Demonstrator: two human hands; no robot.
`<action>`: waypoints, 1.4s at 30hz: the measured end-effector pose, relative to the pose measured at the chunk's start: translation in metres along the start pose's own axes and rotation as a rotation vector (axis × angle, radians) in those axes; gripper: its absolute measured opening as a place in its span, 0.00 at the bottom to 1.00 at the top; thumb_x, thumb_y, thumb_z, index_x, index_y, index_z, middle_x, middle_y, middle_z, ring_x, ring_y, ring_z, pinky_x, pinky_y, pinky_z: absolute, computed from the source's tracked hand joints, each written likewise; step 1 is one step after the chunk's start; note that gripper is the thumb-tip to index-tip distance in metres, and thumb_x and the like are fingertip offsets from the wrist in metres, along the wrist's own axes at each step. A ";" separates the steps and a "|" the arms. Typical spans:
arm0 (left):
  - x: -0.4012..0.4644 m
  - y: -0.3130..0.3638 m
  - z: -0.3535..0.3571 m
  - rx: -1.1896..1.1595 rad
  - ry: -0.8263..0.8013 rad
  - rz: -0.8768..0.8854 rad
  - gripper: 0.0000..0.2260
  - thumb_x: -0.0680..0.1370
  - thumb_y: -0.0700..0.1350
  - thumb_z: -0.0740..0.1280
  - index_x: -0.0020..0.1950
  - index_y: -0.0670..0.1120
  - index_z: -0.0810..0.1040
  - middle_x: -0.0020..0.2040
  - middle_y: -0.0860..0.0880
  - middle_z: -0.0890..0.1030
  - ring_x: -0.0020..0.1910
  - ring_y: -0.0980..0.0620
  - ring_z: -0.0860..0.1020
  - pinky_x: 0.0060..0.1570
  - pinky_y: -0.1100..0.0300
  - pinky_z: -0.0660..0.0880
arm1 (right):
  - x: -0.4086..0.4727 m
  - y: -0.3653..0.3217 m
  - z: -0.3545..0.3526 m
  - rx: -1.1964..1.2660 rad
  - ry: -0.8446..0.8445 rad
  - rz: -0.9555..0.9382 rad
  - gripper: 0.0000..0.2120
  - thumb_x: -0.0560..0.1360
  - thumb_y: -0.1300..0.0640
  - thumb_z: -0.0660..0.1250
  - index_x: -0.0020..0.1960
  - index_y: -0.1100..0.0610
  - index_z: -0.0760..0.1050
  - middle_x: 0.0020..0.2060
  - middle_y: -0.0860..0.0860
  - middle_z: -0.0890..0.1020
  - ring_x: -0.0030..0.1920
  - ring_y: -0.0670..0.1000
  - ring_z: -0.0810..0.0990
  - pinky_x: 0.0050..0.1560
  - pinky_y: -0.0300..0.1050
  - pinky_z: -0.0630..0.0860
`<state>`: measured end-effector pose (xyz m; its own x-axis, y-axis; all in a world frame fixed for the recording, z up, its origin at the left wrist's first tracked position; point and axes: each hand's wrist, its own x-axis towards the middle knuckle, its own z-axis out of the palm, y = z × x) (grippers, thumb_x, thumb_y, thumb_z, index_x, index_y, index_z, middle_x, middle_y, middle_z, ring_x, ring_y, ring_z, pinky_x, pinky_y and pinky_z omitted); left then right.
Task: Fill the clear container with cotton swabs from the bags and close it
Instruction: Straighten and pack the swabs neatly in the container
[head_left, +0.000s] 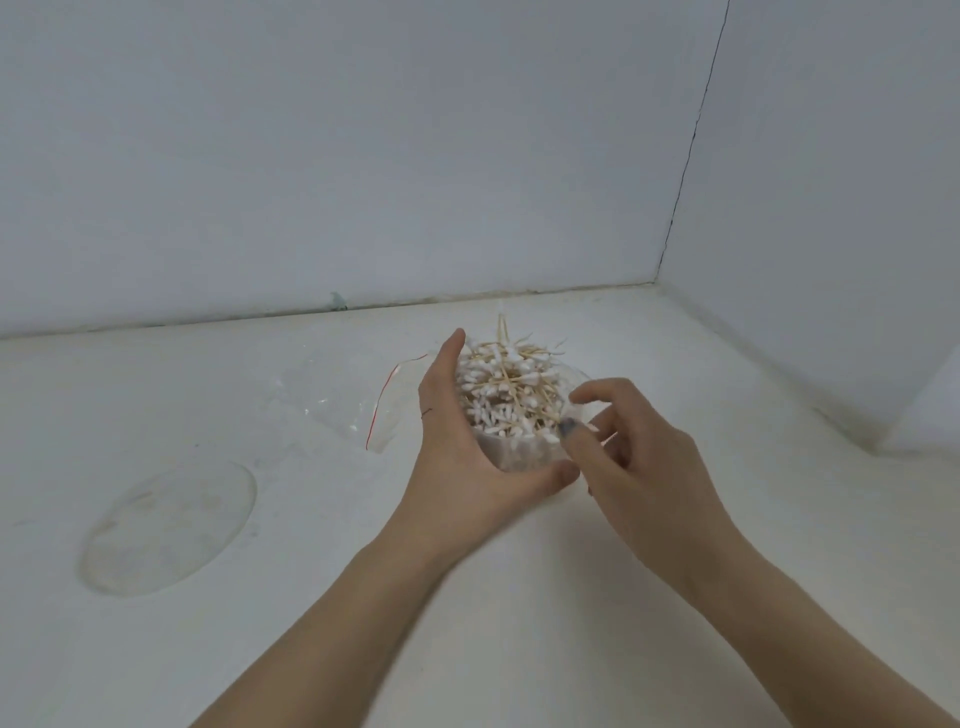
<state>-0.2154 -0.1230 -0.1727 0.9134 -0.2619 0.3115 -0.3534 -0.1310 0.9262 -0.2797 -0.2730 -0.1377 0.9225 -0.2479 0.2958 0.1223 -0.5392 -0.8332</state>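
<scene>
White worktop (519, 623): left hand (462, 447) cups heaped clear container (519, 457); right hand (639, 457) pinches cotton swabs (504, 395); lid (166, 525) still off, lower left.

Clear container (519, 457) upright on the table, heaped with jumbled wooden-stemmed cotton swabs (506, 387), lidless.

The left hand (457, 447) hides the clear container's (524, 457) near-left wall. The right hand's (639, 457) fingertips blur against the cotton swabs (504, 389); both forearms run off the bottom edge.
</scene>
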 end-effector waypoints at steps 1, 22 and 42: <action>0.001 0.000 0.002 -0.005 0.009 -0.008 0.54 0.62 0.58 0.85 0.70 0.81 0.47 0.79 0.53 0.63 0.76 0.53 0.69 0.72 0.48 0.70 | -0.001 0.001 0.002 -0.012 -0.007 -0.006 0.07 0.78 0.53 0.66 0.52 0.42 0.74 0.34 0.45 0.81 0.31 0.46 0.78 0.33 0.38 0.74; 0.014 -0.010 -0.007 0.035 0.033 0.087 0.52 0.66 0.50 0.83 0.77 0.67 0.52 0.77 0.56 0.66 0.76 0.56 0.68 0.74 0.50 0.69 | 0.059 -0.056 -0.035 -0.581 -0.369 -0.215 0.11 0.76 0.59 0.60 0.40 0.52 0.79 0.28 0.41 0.76 0.30 0.42 0.73 0.31 0.32 0.69; 0.012 -0.009 -0.009 -0.112 0.076 0.088 0.41 0.67 0.58 0.77 0.75 0.64 0.58 0.72 0.58 0.67 0.74 0.57 0.68 0.73 0.52 0.70 | 0.029 -0.012 -0.012 -0.326 -0.090 -0.307 0.07 0.78 0.58 0.66 0.49 0.48 0.82 0.40 0.43 0.81 0.43 0.45 0.78 0.43 0.35 0.73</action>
<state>-0.1998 -0.1166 -0.1755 0.8942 -0.1940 0.4034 -0.4117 -0.0027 0.9113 -0.2586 -0.2834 -0.1137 0.8913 0.0265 0.4526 0.2872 -0.8055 -0.5184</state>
